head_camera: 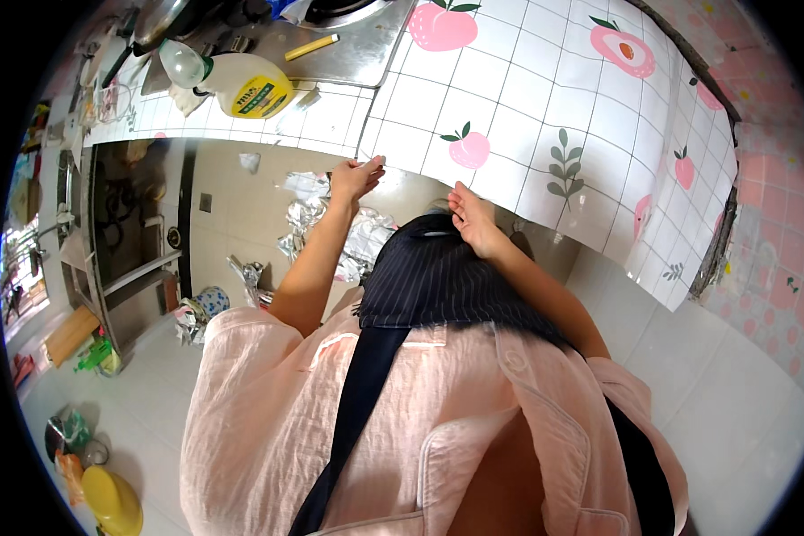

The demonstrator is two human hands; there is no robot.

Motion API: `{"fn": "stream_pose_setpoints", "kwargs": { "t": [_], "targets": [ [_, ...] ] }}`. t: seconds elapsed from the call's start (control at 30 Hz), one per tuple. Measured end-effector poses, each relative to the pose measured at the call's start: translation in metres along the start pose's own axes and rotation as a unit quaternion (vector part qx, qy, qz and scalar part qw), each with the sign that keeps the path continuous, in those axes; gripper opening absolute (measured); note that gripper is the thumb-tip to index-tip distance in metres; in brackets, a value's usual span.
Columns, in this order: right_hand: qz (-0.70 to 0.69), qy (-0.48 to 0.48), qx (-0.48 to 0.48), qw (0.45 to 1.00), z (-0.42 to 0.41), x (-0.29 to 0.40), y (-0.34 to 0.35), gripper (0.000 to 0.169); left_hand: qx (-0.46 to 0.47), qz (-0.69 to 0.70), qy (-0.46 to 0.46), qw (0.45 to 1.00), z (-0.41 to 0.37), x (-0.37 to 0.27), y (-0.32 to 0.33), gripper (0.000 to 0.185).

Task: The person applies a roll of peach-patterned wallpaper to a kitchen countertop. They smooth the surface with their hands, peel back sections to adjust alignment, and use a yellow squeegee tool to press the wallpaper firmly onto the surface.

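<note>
A white adhesive-style covering sheet (516,100) with a black grid and pink fruit prints lies over the counter before me. Its near edge runs between my hands, and its right end hangs down past the corner. My left hand (356,181) pinches that near edge close to the seam by the stove, thumb above and fingers beneath. Farther right, the fingertips of my right hand (472,218) are closed on the same edge. A dark pinstriped apron (435,281) covers my front below the hands.
Left along the counter stand a yellow-labelled detergent bottle (248,87) and a steel gas stove (355,53) with a yellow stick (312,47) on it. Crumpled foil (368,238) lies below the counter. An open cabinet (137,221) and a yellow stool (112,499) are at the left.
</note>
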State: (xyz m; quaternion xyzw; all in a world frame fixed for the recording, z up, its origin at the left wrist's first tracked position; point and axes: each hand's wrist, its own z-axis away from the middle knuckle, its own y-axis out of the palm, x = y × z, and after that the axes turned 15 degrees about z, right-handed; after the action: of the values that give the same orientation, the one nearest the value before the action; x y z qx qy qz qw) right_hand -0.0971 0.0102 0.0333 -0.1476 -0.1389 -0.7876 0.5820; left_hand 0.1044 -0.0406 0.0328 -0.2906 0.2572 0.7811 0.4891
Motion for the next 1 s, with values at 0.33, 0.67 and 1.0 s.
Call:
{"fn": "stream_pose_setpoints", "kwargs": {
  "t": [0.33,0.67,1.0],
  "targets": [
    [-0.010,-0.010,0.040,0.999,0.013,0.007,-0.005,0.011,-0.048,-0.015,0.086,0.995,-0.008,-0.008,0.008,0.024],
    [-0.034,-0.006,0.035,0.999,0.014,0.012,-0.001,0.011,-0.063,-0.078,0.088,0.991,-0.011,-0.015,0.013,0.019],
    [0.019,-0.014,0.048,0.999,0.015,0.020,0.000,0.014,-0.048,-0.090,0.071,0.992,-0.009,-0.021,0.013,0.020]
  ]
}}
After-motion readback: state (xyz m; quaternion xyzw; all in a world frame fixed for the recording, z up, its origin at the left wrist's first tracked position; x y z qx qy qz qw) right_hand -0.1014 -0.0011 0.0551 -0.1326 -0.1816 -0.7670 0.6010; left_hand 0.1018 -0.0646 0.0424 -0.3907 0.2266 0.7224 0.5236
